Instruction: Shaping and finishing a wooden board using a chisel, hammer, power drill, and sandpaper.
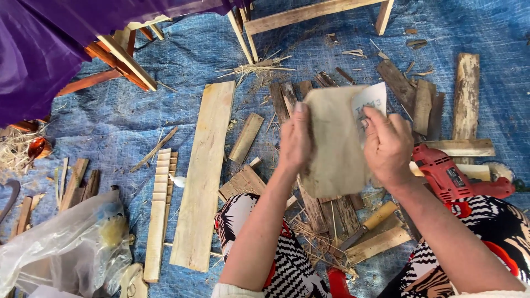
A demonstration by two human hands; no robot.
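Knees in patterned cloth (287, 265) at bottom edge, seated on floor. Left hand (295, 140) and right hand (386, 144) both clamped on sandpaper sheet (337, 143), one per side edge, held up over lap, grey-tan face toward camera, top right corner folded to show white backing; gripped at both sides probably to keep sheet taut. Just under: chisel with wooden handle (370, 222) on wood scraps. Red drill (450, 176) beside right knee, within reach. Left: long plank (201, 176), notched strip (159, 212), plastic bag (66, 243). All on blue tarp (110, 121), littered with shavings. Farther: weathered board (465, 96), wooden frame (309, 14), purple cloth (38, 49) top left.
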